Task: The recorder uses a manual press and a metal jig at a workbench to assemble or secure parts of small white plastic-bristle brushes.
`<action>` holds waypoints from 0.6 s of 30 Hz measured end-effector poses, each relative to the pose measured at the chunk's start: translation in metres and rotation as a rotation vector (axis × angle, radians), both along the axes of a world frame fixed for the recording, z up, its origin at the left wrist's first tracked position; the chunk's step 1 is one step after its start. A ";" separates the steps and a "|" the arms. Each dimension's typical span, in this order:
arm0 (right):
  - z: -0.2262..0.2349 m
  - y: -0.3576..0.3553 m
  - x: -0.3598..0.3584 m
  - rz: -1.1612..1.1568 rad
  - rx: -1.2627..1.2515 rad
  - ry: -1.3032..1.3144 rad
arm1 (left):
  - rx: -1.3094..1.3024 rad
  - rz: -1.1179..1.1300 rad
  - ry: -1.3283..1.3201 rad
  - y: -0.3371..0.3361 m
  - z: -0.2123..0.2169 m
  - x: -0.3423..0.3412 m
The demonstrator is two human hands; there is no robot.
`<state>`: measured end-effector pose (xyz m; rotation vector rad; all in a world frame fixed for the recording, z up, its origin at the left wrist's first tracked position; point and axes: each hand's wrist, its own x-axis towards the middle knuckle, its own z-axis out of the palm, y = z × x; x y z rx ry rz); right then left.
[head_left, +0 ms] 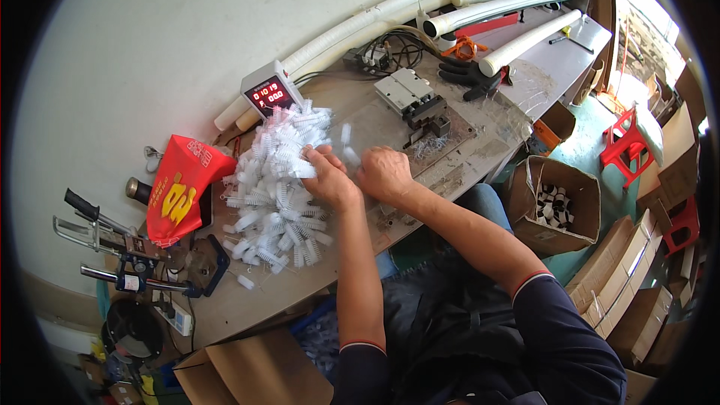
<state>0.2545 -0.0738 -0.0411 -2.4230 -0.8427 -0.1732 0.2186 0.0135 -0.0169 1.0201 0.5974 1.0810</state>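
A heap of small white bristle brushes point(281, 195), some with thin wire ends, covers the left part of the workbench. At the heap's right edge is my left hand point(331, 180), its fingers curled with a white brush against them. Close beside it, to the right, my right hand point(384, 173) is closed like a fist; what lies inside its fingers is hidden. Just beyond the hands, two loose brushes point(349, 154) lie on the bench. Farther right sits a small metal clamp-like machine point(416, 102) with clippings at its foot.
A counter box with a red display point(271, 92) stands behind the heap, a red bag point(186, 191) to its left. White tubes point(390, 11) line the wall. A black glove point(471, 79) lies on the bench. Cardboard boxes point(555, 238) stand on the floor at right.
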 end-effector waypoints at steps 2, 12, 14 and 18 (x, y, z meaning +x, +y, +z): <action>0.002 -0.003 -0.004 -0.020 0.004 0.007 | 0.014 -0.010 -0.046 0.004 -0.003 -0.001; 0.000 -0.113 -0.006 -0.193 0.250 0.157 | 0.121 -0.081 0.001 -0.007 -0.009 0.007; -0.010 -0.132 0.004 -0.237 0.271 0.106 | 0.214 -0.059 0.065 -0.009 -0.010 0.009; -0.009 -0.153 0.024 -0.289 0.306 0.096 | 0.318 -0.078 0.128 -0.015 -0.019 0.013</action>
